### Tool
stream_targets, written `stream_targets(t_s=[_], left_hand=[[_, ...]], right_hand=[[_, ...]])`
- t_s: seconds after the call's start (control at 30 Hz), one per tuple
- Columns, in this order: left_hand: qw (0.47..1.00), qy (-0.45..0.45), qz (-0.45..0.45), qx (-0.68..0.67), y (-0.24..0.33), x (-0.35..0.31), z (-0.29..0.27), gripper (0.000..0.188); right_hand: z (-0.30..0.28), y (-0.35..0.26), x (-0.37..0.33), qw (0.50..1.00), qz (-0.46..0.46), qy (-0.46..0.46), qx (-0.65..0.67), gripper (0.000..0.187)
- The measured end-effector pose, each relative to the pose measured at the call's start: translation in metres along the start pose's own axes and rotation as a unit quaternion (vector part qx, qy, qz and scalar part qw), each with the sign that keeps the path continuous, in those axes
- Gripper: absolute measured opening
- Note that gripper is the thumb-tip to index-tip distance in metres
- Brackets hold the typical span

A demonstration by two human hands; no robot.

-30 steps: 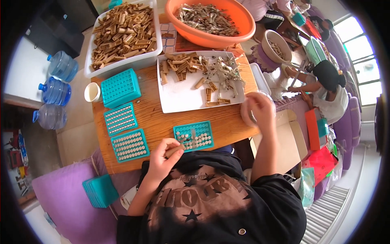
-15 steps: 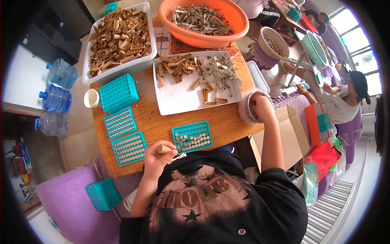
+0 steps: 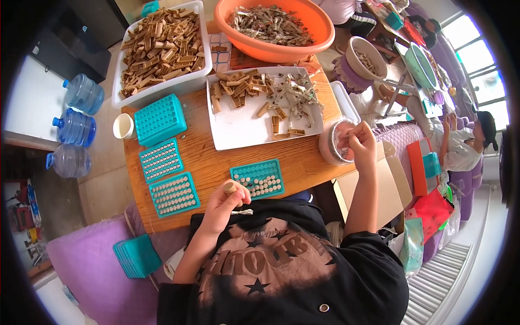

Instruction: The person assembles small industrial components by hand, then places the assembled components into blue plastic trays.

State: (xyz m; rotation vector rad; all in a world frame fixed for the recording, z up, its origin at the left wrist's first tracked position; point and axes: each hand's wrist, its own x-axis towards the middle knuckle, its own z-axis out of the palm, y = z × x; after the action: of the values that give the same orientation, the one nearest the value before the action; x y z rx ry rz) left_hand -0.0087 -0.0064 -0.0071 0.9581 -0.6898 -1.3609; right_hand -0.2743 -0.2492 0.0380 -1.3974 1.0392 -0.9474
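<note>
At near edge of worktop [image 3: 208, 157], left hand [image 3: 219, 207] gripped tube [image 3: 230, 188] end-up, presumably for access; right hand [image 3: 363, 143] pinched over tub [image 3: 326, 145], contents of pinch unclear.

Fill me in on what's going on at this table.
A person is working with both hands. Their left hand grips a tan tube near a teal tray partly filled with small round pieces. Their right hand is at the round tub, fingers pinched; whether they hold anything is too small to tell. A white box holds more tan pieces and clear-wrapped parts.
</note>
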Motion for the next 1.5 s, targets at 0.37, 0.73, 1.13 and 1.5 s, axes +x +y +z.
stream_targets(t_s=[0.37, 0.73, 1.13, 1.5], left_hand=[[0.988, 0.039, -0.089, -0.119, 0.005, 0.003, 0.016, 0.027], [0.996, 0.074, -0.032, -0.035, 0.003, 0.0, 0.017, 0.027], [0.914, 0.156, 0.011, 0.375, 0.001, 0.002, 0.026, 0.025], [0.991, 0.124, -0.028, 0.045, 0.006, 0.005, 0.019, 0.029]], right_hand=[[0.139, -0.025, -0.068, 0.928, -0.177, -0.271, -0.184, 0.021], [0.168, -0.009, -0.085, 0.912, -0.239, -0.25, -0.221, 0.018], [0.171, -0.008, -0.082, 0.837, -0.327, -0.295, -0.325, 0.018], [0.17, -0.009, -0.073, 0.93, -0.237, -0.245, -0.138, 0.016]])
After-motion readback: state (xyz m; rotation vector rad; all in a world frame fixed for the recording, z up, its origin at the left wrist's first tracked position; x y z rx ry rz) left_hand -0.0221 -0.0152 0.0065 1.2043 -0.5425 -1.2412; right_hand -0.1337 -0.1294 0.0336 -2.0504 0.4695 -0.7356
